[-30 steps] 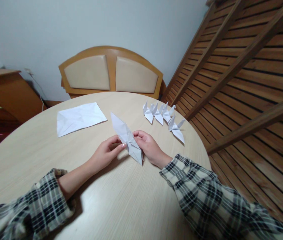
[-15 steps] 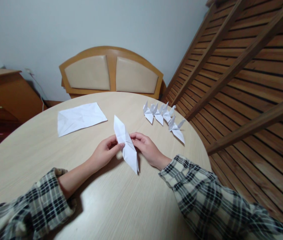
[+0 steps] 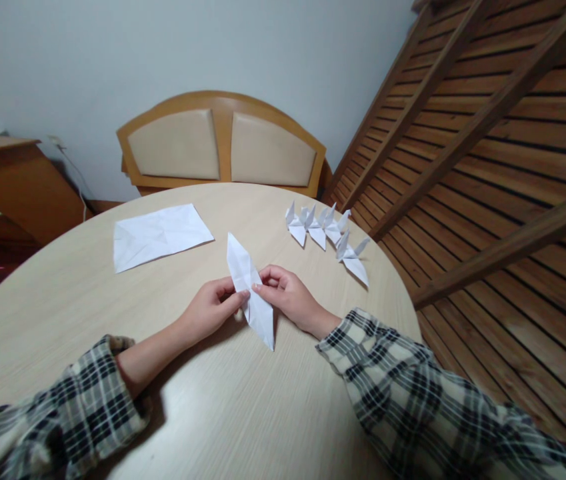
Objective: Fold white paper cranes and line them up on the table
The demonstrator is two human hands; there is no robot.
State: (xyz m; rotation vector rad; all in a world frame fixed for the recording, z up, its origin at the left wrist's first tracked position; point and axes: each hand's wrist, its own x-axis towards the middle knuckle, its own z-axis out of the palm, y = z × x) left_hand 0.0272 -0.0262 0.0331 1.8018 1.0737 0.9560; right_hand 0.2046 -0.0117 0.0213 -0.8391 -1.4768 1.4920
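Note:
A white sheet of folded paper point(image 3: 259, 315), shaped like a long narrow diamond, is held just over the table in front of me. My left hand point(image 3: 213, 305) pinches its left edge near the middle, thumb on top and fingers behind. From the other side, my right hand point(image 3: 293, 300) grips the right edge, with its thumb pressed on the paper's face close to the left thumb. The fingers under the paper are partly hidden. Several finished white paper cranes point(image 3: 353, 265) stand beyond my right hand.
A creased white sheet of paper point(image 3: 163, 235) lies at the far left of the round wooden table point(image 3: 203, 420). Behind the table stands a padded wooden headboard point(image 3: 225, 147). Slatted wooden boards point(image 3: 503, 173) lean along the right side, and a wooden cabinet point(image 3: 7, 180) is at the left.
My right thumb has come from the paper's edge onto its face, next to the left thumb. The paper's lower flaps, parted before, now lie closer together.

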